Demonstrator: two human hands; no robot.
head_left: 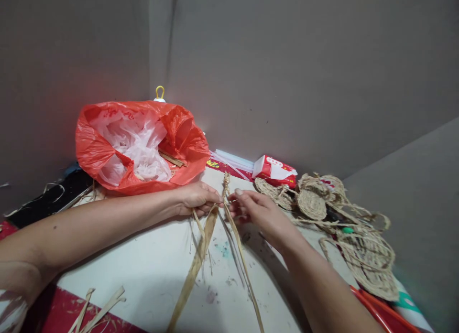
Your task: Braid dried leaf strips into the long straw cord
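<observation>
Long tan fibre strips (195,266) hang down from a short braided piece (226,182) above the middle of the white tabletop. My left hand (201,198) pinches the strands just below the braid, its thumb and forefinger together. Close on the right side of the braid is my right hand (251,206), fingers curled and thumb raised near the forefinger. Whether it holds a strand is too small to tell. One wide strip runs down to the lower left, and a thinner one runs down to the lower right.
A red plastic bag (89,151) with white plastic inside stands at the back left. Behind my hands lies a red tissue pack (276,170). Coiled, woven fibre pieces (369,252) are piled on the right. Loose strips (102,314) lie at the lower left.
</observation>
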